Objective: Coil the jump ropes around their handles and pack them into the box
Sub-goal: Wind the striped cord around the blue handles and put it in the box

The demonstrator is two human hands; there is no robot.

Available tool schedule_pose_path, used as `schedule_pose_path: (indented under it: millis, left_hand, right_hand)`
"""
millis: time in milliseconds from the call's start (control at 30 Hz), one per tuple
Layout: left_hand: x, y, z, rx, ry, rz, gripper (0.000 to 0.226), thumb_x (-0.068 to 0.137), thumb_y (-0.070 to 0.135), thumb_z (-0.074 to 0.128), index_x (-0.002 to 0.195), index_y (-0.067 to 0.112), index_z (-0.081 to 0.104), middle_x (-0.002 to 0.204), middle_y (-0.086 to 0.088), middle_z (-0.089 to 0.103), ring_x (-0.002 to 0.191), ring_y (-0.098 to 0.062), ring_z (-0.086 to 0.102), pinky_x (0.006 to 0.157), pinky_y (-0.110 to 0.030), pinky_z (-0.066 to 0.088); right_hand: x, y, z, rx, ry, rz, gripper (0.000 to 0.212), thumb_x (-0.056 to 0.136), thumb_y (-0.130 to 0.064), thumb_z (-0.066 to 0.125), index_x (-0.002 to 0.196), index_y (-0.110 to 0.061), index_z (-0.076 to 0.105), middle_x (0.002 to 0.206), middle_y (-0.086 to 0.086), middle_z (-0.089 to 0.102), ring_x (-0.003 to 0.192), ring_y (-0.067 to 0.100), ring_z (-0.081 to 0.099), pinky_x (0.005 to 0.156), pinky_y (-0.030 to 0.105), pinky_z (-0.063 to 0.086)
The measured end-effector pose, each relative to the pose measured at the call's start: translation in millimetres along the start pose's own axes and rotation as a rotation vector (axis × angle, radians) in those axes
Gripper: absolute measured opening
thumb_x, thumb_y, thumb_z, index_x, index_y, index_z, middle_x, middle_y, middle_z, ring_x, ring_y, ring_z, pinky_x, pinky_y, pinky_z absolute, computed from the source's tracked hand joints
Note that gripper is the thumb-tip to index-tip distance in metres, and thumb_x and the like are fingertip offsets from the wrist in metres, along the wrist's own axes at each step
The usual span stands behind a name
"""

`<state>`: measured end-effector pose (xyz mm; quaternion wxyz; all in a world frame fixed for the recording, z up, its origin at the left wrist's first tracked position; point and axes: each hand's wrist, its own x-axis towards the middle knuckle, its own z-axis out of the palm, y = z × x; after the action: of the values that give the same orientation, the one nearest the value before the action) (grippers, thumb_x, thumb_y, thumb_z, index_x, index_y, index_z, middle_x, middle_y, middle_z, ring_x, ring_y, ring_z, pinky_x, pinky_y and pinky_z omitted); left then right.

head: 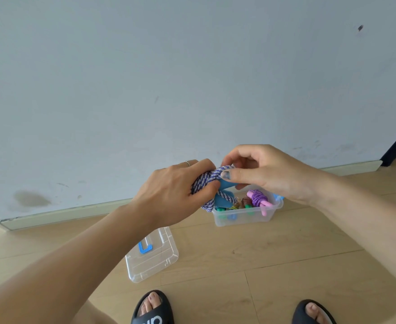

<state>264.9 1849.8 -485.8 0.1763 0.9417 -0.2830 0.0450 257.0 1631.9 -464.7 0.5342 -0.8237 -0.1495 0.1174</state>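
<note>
Now, observations at this moment, operator:

Left hand: your left hand (173, 190) is curled round a bundle of purple-and-white braided rope (204, 183), fingers wrapped over the coils; a thin ring (187, 163) shows on one finger.

Right hand: your right hand (262, 171) pinches a strand of the same rope between thumb and fingertips, right at the top of the bundle, touching your left hand's fingers.

Handles: two blue handles (225, 198) stick out under the bundle, pointing down toward the box; rope crosses them.

Position of rope: held in the air, above the left end of the box, not in it.

Box: clear plastic box (246, 218) on the wooden floor (286, 265) near the wall (192, 78). It holds a pink-handled rope with purple cord (258, 201) coiled round it, plus green, brown and yellow pieces too jumbled to separate.

Lid: clear lid (152, 256) with a blue latch lies flat on the floor, left of the box and apart from it.

Writing: white letters on the left black slide sandal (152, 309), cut off by the frame edge; unreadable. No labels legible on box or lid.
</note>
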Motion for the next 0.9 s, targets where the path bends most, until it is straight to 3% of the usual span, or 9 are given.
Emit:
schedule_pose_path:
  millis: [100, 200, 300, 400, 600, 733, 800, 900]
  left_hand:
    - [1.8, 0.0, -2.9, 0.081, 0.024, 0.035, 0.031, 0.09, 0.061, 0.03, 0.108, 0.043, 0.047, 0.093, 0.016, 0.058, 0.074, -0.011, 0.057, 0.063, -0.033, 0.047]
    - [2.9, 0.5, -5.0, 0.185, 0.06, 0.079, 0.035, 0.09, 0.062, 0.03, 0.112, 0.042, 0.048, 0.095, 0.015, 0.058, 0.069, -0.015, 0.057, 0.06, -0.029, 0.042]
    - [4.3, 1.5, -4.7, 0.237, 0.067, 0.099, 0.037, 0.09, 0.063, 0.029, 0.115, 0.042, 0.048, 0.097, 0.014, 0.058, 0.065, -0.016, 0.057, 0.058, -0.029, 0.04]
    - [5.1, 4.1, -1.6, 0.215, 0.051, 0.112, 0.031, 0.095, 0.059, 0.032, 0.119, 0.042, 0.041, 0.103, 0.014, 0.058, 0.07, -0.018, 0.058, 0.061, -0.032, 0.045]
    - [9.0, 5.7, 0.1, -0.006, -0.047, 0.002, 0.017, 0.1, 0.047, 0.037, 0.114, 0.039, 0.035, 0.089, 0.016, 0.052, 0.077, -0.024, 0.056, 0.069, -0.037, 0.044]
    - [11.9, 3.5, -2.7, -0.1, -0.053, -0.053, 0.017, 0.1, 0.047, 0.036, 0.115, 0.04, 0.033, 0.075, 0.015, 0.053, 0.071, -0.01, 0.055, 0.064, -0.035, 0.036]
    - [12.1, 2.0, -4.5, -0.09, -0.042, -0.046, 0.016, 0.101, 0.048, 0.035, 0.114, 0.04, 0.033, 0.072, 0.018, 0.051, 0.068, -0.005, 0.053, 0.061, -0.033, 0.034]
    - [12.4, 3.1, -5.8, -0.044, -0.035, -0.031, 0.019, 0.101, 0.051, 0.033, 0.117, 0.042, 0.034, 0.073, 0.022, 0.048, 0.07, -0.012, 0.053, 0.063, -0.034, 0.037]
  right_hand:
    - [-0.2, 0.6, -3.9, -0.026, -0.019, 0.027, 0.009, 0.087, -0.019, 0.073, 0.095, -0.019, 0.067, 0.088, 0.003, 0.064, 0.076, 0.008, 0.062, 0.069, 0.018, 0.05]
    - [-0.5, -1.6, -4.5, -0.118, 0.004, 0.019, 0.011, 0.085, -0.016, 0.073, 0.09, -0.02, 0.064, 0.085, -0.006, 0.065, 0.074, 0.003, 0.062, 0.07, 0.02, 0.047]
    - [-0.1, -2.0, -0.3, -0.307, 0.055, 0.003, 0.011, 0.086, -0.021, 0.072, 0.089, -0.024, 0.061, 0.088, -0.01, 0.064, 0.064, -0.008, 0.057, 0.065, 0.017, 0.039]
    - [-2.0, 0.6, 0.1, -0.46, 0.102, -0.026, 0.011, 0.087, -0.027, 0.07, 0.09, -0.026, 0.06, 0.095, -0.011, 0.06, 0.069, -0.012, 0.055, 0.062, 0.013, 0.035]
    - [-5.2, 1.6, 9.3, -0.622, 0.284, -0.301, 0.011, 0.089, -0.021, 0.064, 0.092, -0.026, 0.055, 0.09, -0.01, 0.051, 0.074, 0.003, 0.051, 0.065, 0.017, 0.038]
    - [-3.7, 5.6, 11.2, -0.569, 0.414, -0.4, 0.011, 0.091, -0.015, 0.066, 0.101, -0.017, 0.063, 0.088, -0.008, 0.061, 0.078, 0.009, 0.054, 0.071, 0.031, 0.047]
    - [-4.5, 5.2, 12.3, -0.516, 0.449, -0.418, 0.016, 0.092, -0.021, 0.065, 0.108, -0.018, 0.064, 0.088, -0.008, 0.064, 0.08, 0.008, 0.057, 0.073, 0.031, 0.049]
    - [-4.6, 3.9, 17.8, -0.56, 0.432, -0.44, 0.02, 0.092, -0.037, 0.057, 0.094, -0.019, 0.066, 0.087, -0.008, 0.059, 0.082, 0.012, 0.057, 0.072, 0.036, 0.05]
